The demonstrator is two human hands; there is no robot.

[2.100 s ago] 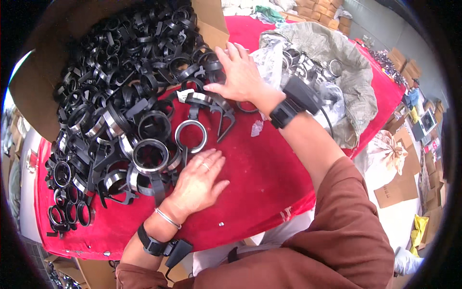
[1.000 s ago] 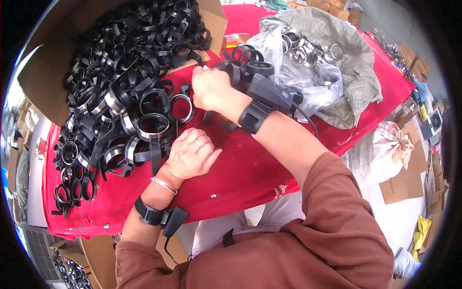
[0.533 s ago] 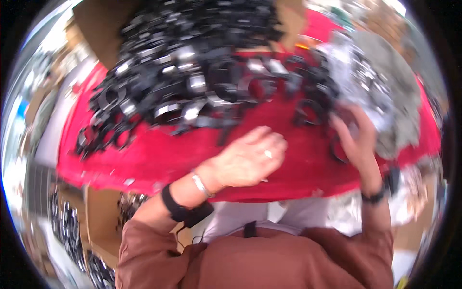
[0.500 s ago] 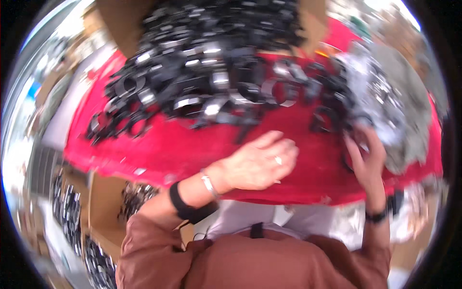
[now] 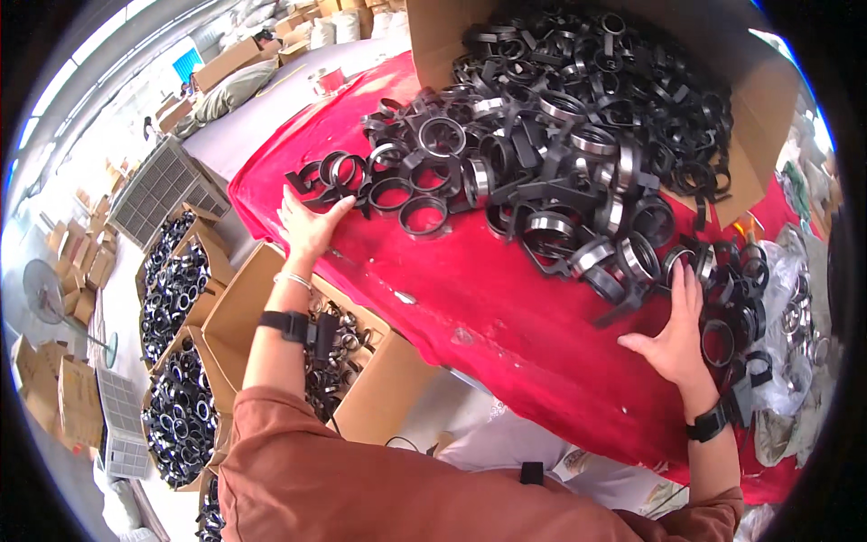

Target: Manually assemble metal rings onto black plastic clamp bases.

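Observation:
A big heap of black ring-shaped clamp parts [image 5: 551,154] spills from a tipped cardboard box [image 5: 768,99] onto a red cloth-covered table [image 5: 488,289]. My left hand [image 5: 307,226] lies flat and open at the table's left edge, its fingertips touching the outermost black rings [image 5: 330,172]. At the right end of the heap my right hand [image 5: 673,330] rests open on the cloth, fingers against several rings [image 5: 722,307]. Neither hand holds anything. Both wrists wear black bands.
An open cardboard box [image 5: 334,352] with rings stands below the table by my left arm. More boxes of black rings [image 5: 176,388] sit on the floor at left. A grey bag with rings [image 5: 799,325] lies at the table's right end. A fan [image 5: 54,298] stands far left.
My view has swung left and steadied. My left hand has reached out to the left end of the heap, and my right hand now rests flat at the right end.

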